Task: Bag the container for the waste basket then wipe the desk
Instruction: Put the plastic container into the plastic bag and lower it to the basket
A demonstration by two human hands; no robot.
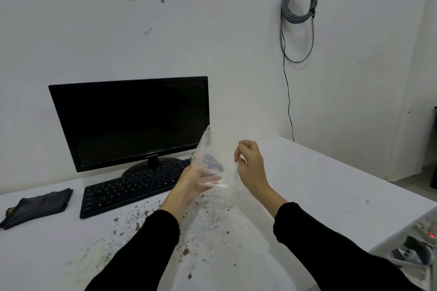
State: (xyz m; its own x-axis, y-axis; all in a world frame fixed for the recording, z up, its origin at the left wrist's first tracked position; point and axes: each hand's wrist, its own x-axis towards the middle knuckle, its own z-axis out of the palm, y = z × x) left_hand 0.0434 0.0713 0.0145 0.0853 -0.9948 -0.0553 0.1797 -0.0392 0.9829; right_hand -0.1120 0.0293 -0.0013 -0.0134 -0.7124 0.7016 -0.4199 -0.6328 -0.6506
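Observation:
A clear plastic container is held tilted in the air above the white desk. My left hand grips its lower edge from below. My right hand pinches a thin clear plastic bag that hangs blurred around the container's right side. Brown and dark crumbs are scattered over the desk in front of me. A dark folded cloth lies on the desk at the far left.
A black monitor and a black keyboard stand behind the crumbs. A cable coil hangs on the wall. Past the desk's right edge there is a cluttered bin or box.

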